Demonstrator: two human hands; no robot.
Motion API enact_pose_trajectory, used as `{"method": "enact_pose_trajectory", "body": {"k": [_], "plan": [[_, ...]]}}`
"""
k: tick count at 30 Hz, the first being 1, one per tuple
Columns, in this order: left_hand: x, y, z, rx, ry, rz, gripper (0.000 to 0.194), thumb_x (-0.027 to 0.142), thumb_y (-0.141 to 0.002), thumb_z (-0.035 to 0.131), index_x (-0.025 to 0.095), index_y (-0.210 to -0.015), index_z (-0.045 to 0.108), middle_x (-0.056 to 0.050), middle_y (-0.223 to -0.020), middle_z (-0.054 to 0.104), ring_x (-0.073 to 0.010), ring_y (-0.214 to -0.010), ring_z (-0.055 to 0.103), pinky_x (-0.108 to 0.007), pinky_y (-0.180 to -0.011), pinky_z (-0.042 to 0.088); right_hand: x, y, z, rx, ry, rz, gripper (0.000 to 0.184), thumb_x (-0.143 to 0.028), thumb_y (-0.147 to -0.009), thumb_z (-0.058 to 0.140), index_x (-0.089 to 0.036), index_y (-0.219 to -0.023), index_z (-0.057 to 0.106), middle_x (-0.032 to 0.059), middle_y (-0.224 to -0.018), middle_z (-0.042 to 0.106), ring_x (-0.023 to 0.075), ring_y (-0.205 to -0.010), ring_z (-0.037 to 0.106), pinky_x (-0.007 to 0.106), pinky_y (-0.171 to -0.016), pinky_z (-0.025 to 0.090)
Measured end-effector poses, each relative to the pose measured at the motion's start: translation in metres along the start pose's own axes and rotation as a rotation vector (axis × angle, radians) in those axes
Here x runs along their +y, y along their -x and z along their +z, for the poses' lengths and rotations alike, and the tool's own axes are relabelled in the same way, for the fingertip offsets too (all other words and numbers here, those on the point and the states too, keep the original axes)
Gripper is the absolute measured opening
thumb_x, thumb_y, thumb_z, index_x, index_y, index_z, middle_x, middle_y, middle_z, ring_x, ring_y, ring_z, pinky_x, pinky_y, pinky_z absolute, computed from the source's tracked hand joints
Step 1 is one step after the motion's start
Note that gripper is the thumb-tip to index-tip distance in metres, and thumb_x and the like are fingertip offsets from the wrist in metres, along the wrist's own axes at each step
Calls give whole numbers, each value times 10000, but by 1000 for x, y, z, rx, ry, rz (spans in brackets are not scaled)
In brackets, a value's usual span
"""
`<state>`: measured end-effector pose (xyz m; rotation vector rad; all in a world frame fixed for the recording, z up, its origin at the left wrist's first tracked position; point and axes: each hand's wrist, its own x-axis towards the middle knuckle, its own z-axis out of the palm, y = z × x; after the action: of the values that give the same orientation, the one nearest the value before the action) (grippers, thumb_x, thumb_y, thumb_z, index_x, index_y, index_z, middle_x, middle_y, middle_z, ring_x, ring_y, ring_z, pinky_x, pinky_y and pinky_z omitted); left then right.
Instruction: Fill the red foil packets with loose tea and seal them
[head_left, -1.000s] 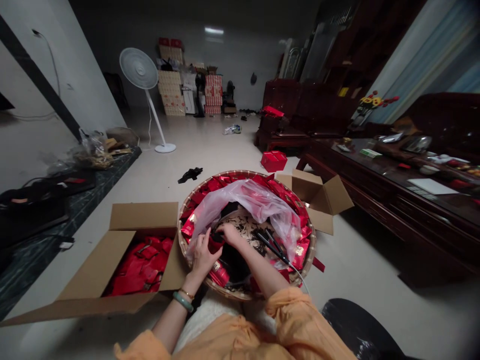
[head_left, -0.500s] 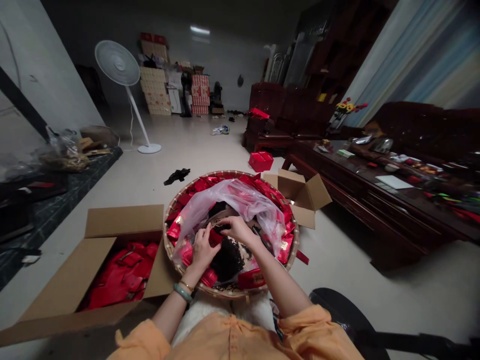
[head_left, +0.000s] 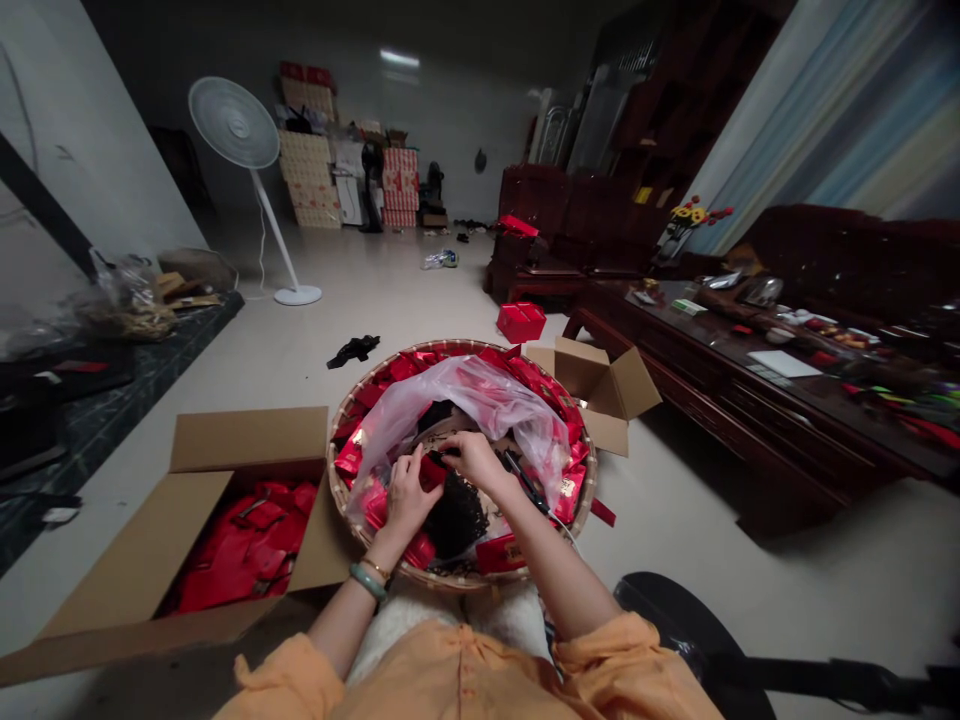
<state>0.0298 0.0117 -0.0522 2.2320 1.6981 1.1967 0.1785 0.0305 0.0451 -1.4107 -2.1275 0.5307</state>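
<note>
A round woven bamboo tray (head_left: 349, 425) rests on my lap, lined with red foil packets (head_left: 562, 420) around its inside. My left hand (head_left: 407, 503) and my right hand (head_left: 471, 458) meet over it, their fingers pinching a small red packet (head_left: 432, 472). Below them lies a heap of dark loose tea leaves (head_left: 455, 518). A clear plastic bag (head_left: 465, 410) drapes over the tray's far half. Near my right wrist lies a black-handled tool with a cable (head_left: 529, 483).
A cardboard box of red bags (head_left: 244, 545) stands open at my left, and another open carton (head_left: 600, 385) sits behind the tray. A red box (head_left: 521, 322) and a black cloth (head_left: 352, 350) lie on the tiled floor. A dark wooden table (head_left: 720, 375) runs along the right.
My view has swung slightly right since the oldest frame, shifting the room leftward. My hands have come closer together over the red packet, and more of the leaf heap shows.
</note>
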Motion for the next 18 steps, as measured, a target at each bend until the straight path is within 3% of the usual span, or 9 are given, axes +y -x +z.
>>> {"method": "enact_pose_trajectory", "body": {"k": [3,7,14,18], "plan": [[0,0,2,6,1,-4,697,277,-697,642,113,-1325,388,-88,-923,496,-245,-894,506,-383,-795,463,0,2,-2,5,-112,5,249,-68,-704,632,-202,-895,721,28,-887,721,171,-851,656,252,-797,465],[1,1,4,10,8,-6,693,296,-704,645,114,-1322,391,-90,-928,489,-246,-890,503,-382,-790,463,1,4,-2,29,-220,54,152,-150,-734,646,-181,-858,727,27,-802,725,165,-760,664,236,-734,475],[3,2,5,10,43,-10,702,296,-704,646,147,-1337,380,-80,-927,483,-240,-889,511,-377,-782,465,6,4,6,53,-231,-1,126,-204,-730,659,-211,-834,731,28,-830,720,167,-773,655,241,-734,465],[2,2,4,32,43,-6,706,313,-702,650,137,-1333,389,-83,-926,489,-240,-890,513,-384,-796,463,20,5,11,115,-361,153,136,-231,-757,614,-178,-833,714,19,-710,701,141,-565,615,226,-560,456]]}}
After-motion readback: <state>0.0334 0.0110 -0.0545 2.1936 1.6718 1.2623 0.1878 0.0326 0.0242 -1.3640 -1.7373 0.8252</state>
